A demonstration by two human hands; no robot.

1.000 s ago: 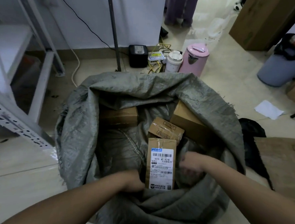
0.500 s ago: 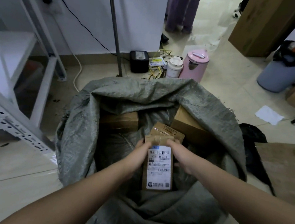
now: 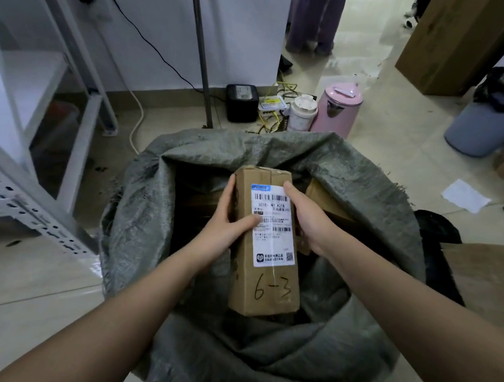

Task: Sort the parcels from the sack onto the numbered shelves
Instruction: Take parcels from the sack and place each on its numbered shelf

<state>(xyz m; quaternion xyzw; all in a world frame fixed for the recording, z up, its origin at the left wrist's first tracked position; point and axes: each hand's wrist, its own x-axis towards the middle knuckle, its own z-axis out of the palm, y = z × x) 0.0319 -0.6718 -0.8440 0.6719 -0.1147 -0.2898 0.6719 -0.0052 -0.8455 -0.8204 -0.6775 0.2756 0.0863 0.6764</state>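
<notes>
A long brown cardboard parcel [image 3: 262,286] with a white shipping label and "6-3" handwritten on it is held above the open grey woven sack [image 3: 139,211]. My left hand [image 3: 228,219] grips its left edge, thumb lying across the label. My right hand [image 3: 306,217] grips the right edge. Another brown parcel [image 3: 323,198] shows inside the sack behind my right hand; more of the sack's contents lie in shadow. A white metal shelf frame [image 3: 29,214] stands at the left.
On the floor behind the sack are a pink kettle [image 3: 340,108], a white jar [image 3: 302,112], a black box [image 3: 241,102] with cables, and a metal pole [image 3: 200,49]. A grey bin [image 3: 484,132], a sheet of paper [image 3: 465,195] and cardboard [image 3: 486,281] lie at the right.
Both hands have lifted the labelled parcel up out of the sack, so its lower part with "6-3" now shows. The camera view has tilted slightly.
</notes>
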